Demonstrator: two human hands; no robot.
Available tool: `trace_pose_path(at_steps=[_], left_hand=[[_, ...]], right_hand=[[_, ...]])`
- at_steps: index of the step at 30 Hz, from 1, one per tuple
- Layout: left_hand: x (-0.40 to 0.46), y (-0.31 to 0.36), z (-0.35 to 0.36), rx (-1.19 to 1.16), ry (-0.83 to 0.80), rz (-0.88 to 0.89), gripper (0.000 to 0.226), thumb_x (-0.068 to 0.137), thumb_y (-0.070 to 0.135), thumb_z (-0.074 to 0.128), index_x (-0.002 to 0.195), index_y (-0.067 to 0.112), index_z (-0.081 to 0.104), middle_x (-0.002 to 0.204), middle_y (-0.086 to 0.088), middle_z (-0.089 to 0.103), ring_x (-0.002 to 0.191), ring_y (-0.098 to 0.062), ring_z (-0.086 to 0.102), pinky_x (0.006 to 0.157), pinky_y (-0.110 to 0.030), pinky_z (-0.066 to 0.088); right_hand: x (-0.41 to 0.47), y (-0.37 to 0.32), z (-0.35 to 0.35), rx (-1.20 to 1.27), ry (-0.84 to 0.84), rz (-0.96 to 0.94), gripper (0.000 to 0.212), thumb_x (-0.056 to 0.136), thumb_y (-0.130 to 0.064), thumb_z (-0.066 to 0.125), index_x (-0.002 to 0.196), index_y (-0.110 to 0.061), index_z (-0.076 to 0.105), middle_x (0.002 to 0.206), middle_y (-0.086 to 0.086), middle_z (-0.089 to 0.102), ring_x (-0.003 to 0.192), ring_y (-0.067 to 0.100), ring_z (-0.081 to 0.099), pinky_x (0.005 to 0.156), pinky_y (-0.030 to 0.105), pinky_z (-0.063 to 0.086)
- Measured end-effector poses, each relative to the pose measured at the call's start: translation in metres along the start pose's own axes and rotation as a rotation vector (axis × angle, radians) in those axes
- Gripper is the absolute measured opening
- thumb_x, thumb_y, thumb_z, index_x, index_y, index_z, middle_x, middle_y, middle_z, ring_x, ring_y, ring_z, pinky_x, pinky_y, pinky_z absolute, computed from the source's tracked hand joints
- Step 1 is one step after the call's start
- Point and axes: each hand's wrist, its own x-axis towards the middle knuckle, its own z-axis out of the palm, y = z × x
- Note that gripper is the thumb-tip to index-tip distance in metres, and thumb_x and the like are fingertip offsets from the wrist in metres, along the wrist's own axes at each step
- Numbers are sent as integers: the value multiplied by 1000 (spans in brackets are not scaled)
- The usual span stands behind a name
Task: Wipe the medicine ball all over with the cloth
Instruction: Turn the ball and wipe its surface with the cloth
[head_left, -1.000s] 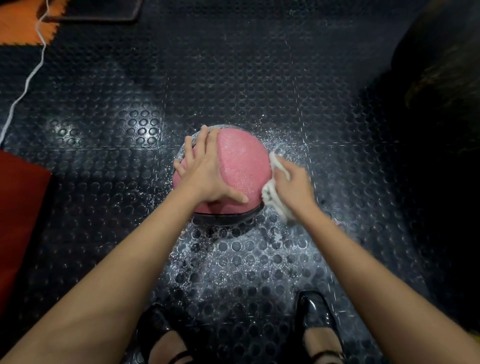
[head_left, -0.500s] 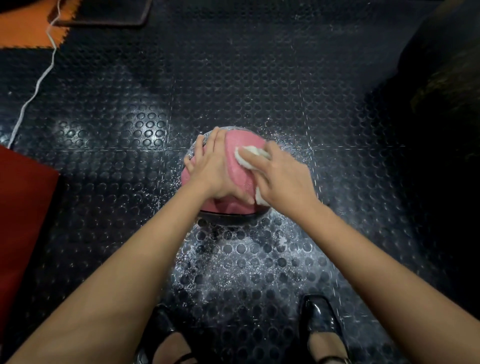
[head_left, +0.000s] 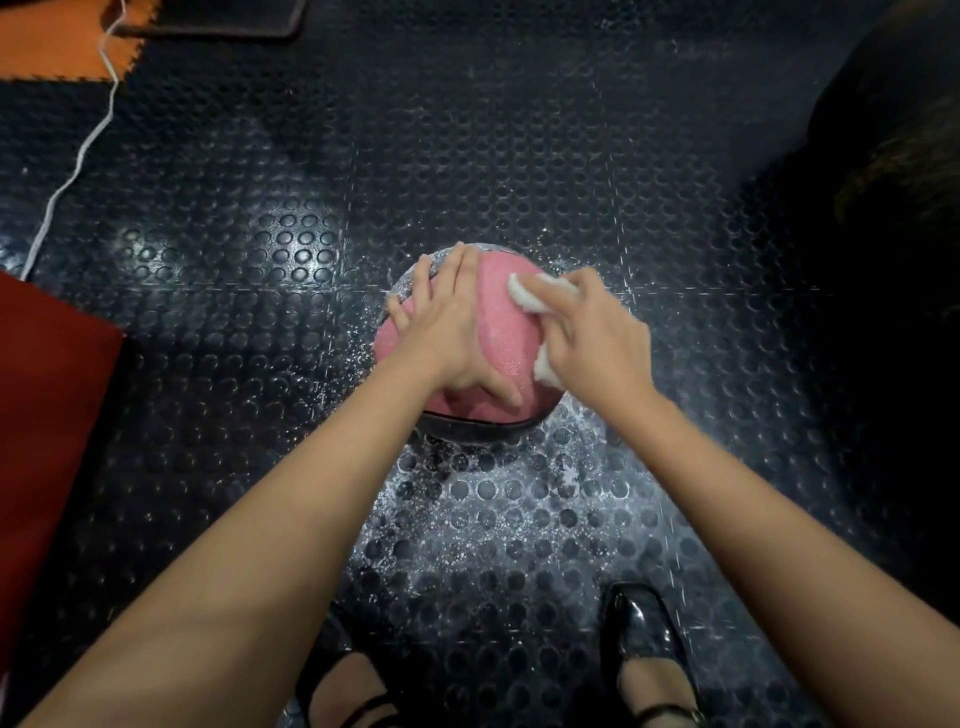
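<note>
A pink medicine ball (head_left: 506, 332) with a dark lower band sits on the black studded floor mat, straight ahead of my feet. My left hand (head_left: 449, 332) lies flat on the ball's top left side, fingers straight and spread, thumb pointing toward me. My right hand (head_left: 597, 343) holds a white cloth (head_left: 530, 299) against the ball's upper right side; cloth shows past my fingertips and below my palm. Much of the ball's right side is hidden under that hand.
The black studded floor (head_left: 493, 519) around the ball is speckled with white droplets. A red mat (head_left: 47, 415) lies at the left, with a white cord (head_left: 78, 161) and an orange tile (head_left: 47, 47) at the top left. A dark bulky shape (head_left: 893, 156) fills the right. My black shoes (head_left: 644, 644) stand below.
My right hand with the cloth moved from the ball's right flank up onto its top, then slid a little to the right. My left hand stayed flat on the ball.
</note>
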Motion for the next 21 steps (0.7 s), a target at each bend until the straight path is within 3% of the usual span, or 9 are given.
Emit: trace_pose_path(at_steps=[3, 6, 10, 14, 17, 19, 21], left_hand=[[-3, 3, 3, 27, -13, 28, 162, 40, 56, 91, 153, 21, -20, 160, 6, -25, 146, -28, -24, 115, -63, -6], [0, -2, -1, 23, -28, 83, 159, 40, 55, 91, 154, 23, -16, 160, 9, -23, 146, -27, -26, 114, -61, -12], [3, -14, -24, 120, -131, 93, 156, 41, 52, 90, 152, 34, -17, 158, 11, -28, 141, -30, -35, 109, -64, -17], [-4, -16, -36, -23, -292, -88, 151, 36, 57, 80, 145, 46, -25, 152, 3, -40, 140, -41, -31, 112, -66, -4], [-5, -14, -27, -122, -192, -134, 145, 38, 72, 66, 148, 42, -24, 155, -2, -36, 142, -44, -25, 115, -64, -1], [-4, -17, -21, -143, -104, -156, 147, 37, 75, 64, 150, 37, -21, 158, 0, -31, 144, -41, -23, 115, -65, 0], [-4, -23, -19, -140, -86, -150, 155, 30, 75, 67, 152, 32, -20, 160, 1, -26, 146, -37, -21, 116, -64, 1]], right_hand=[[43, 17, -1, 155, -155, 203, 39, 97, -27, 42, 126, -49, 54, 129, -11, 56, 112, 21, 56, 78, 31, 35], [57, 18, 1, 113, -179, 174, 41, 95, -27, 40, 126, -50, 54, 134, -9, 53, 118, 24, 54, 88, 34, 37], [25, 12, 4, 142, -84, 164, 38, 100, -31, 39, 133, -47, 48, 115, -2, 53, 89, 20, 55, 74, 29, 32], [-15, 3, 5, 94, -24, 99, 40, 100, -27, 41, 138, -38, 45, 107, -3, 48, 80, 19, 55, 66, 31, 36], [-34, 1, 9, 233, -58, 26, 41, 99, -28, 45, 138, -37, 44, 106, -12, 47, 75, 6, 52, 64, 23, 38], [-30, 6, 7, 390, -45, 91, 36, 98, -27, 47, 133, -35, 48, 110, -17, 51, 74, -5, 50, 61, 11, 34], [-15, 13, 8, 492, 0, 192, 27, 98, -26, 48, 124, -33, 52, 110, -10, 59, 70, -2, 50, 58, 15, 35]])
